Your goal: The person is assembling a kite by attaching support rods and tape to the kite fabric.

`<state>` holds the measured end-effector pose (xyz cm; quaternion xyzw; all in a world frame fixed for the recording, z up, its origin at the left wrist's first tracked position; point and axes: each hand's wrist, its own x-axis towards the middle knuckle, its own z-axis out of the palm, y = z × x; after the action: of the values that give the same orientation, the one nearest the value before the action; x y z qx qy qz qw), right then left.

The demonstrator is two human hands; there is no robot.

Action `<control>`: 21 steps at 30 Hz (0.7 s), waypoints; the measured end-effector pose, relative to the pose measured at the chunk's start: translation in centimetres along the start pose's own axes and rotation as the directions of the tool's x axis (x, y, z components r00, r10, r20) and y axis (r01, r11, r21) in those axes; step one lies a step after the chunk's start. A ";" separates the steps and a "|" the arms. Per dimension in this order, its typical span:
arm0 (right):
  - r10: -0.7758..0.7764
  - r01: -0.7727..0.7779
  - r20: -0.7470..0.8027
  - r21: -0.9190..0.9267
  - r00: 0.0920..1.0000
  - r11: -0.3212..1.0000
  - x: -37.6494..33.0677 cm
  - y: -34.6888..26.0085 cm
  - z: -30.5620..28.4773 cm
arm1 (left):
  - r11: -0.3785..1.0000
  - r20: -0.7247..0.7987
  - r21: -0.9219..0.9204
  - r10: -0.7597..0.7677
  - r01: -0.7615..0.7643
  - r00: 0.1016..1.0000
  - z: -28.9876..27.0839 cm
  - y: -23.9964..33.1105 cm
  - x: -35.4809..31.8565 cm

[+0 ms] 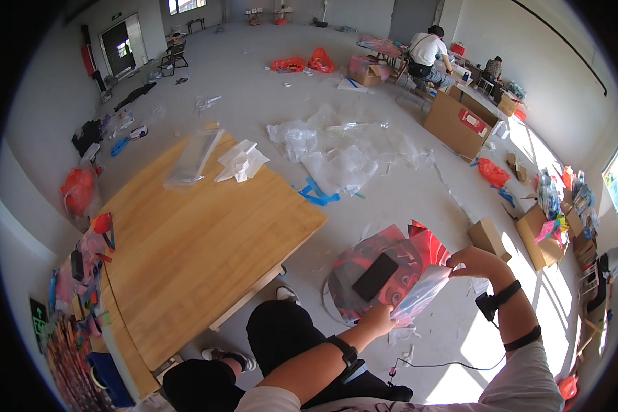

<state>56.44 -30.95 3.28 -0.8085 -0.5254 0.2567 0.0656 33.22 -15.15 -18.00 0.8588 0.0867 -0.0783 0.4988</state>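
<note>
L hand (378,320) is pinching the near edge of a clear bag (419,294); R hand (475,262) is gripping its far corner, fingers closed on the film. The bag is being stretched between both hands, right of the table (206,240) and just past its near corner, over bare floor (453,323). Under the bag, a red printed pack (384,264) w/ a dark flat rectangle (375,276) on it is sitting closer to the table edge, above the person's knee (281,329).

Judging by the grip, the bag is being opened or pulled over the pack. To do it well: keep both pinches on 1 layer of film only, hold the mouth taut, keep the pack level so it isn't snagging. Can't tell if the mouth is open yet.

On the table's far end, 2 more folded bags (216,161) are lying.
</note>
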 end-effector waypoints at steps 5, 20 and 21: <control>0.014 -0.015 -0.022 -0.051 1.000 0.999 -2.8 1.4 0.3 | 0.988 0.127 0.152 -0.025 0.006 0.992 0.4 -2.2 -0.3; 0.250 -0.251 -0.030 -0.008 0.968 0.968 -16.5 1.1 -0.9 | 0.969 0.448 0.095 0.162 -0.227 0.879 3.8 5.4 -3.0; 0.270 -0.272 -0.050 -0.030 0.962 0.962 -17.2 0.6 -1.1 | 0.969 0.462 0.056 0.189 -0.241 0.866 4.2 6.1 -3.4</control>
<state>52.04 -46.23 9.99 -0.8795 -0.4129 0.2353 0.0267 31.14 -22.06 -14.18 0.8475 -0.1329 -0.2250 0.4620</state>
